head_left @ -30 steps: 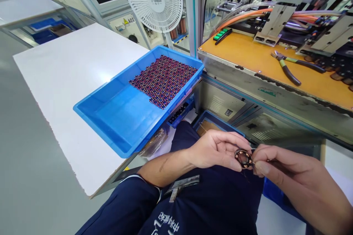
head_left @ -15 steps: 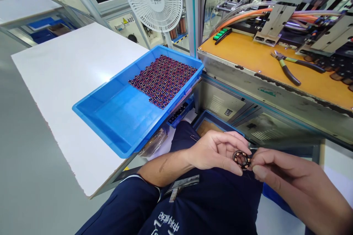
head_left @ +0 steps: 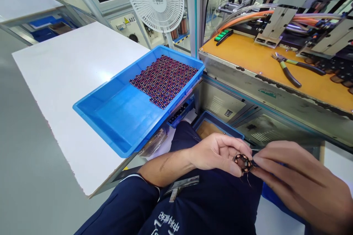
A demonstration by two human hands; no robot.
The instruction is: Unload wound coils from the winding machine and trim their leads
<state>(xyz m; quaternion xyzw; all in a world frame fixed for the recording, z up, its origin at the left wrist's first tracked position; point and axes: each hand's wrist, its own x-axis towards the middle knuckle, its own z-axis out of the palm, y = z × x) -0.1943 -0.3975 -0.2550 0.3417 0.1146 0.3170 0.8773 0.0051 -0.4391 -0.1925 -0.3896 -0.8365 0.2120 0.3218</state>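
Observation:
My left hand [head_left: 213,154] grips a small wire-wound stator [head_left: 242,163], a dark ring with copper coils round its inside, between thumb and fingers over my lap. Thin loose wires [head_left: 249,180] hang from its lower right edge. Right beside that edge is my right hand [head_left: 292,176], smeared by motion, its fingertips pinched together at the wire ends. The exact piece of wire between those fingertips is mostly hidden.
To the left, a blue tray [head_left: 110,117] with many small dark, coppery parts [head_left: 168,80] sits on a white table [head_left: 68,66]. A white fan [head_left: 156,0] stands behind. Cutting pliers [head_left: 288,68] lie on the orange machine bench [head_left: 239,49]. Below is a blue bin [head_left: 209,125].
My right hand has turned and its fingers have shifted at the stator's right edge. The left hand stays nearly in place, with the stator tilted slightly and loose wire ends showing more below it.

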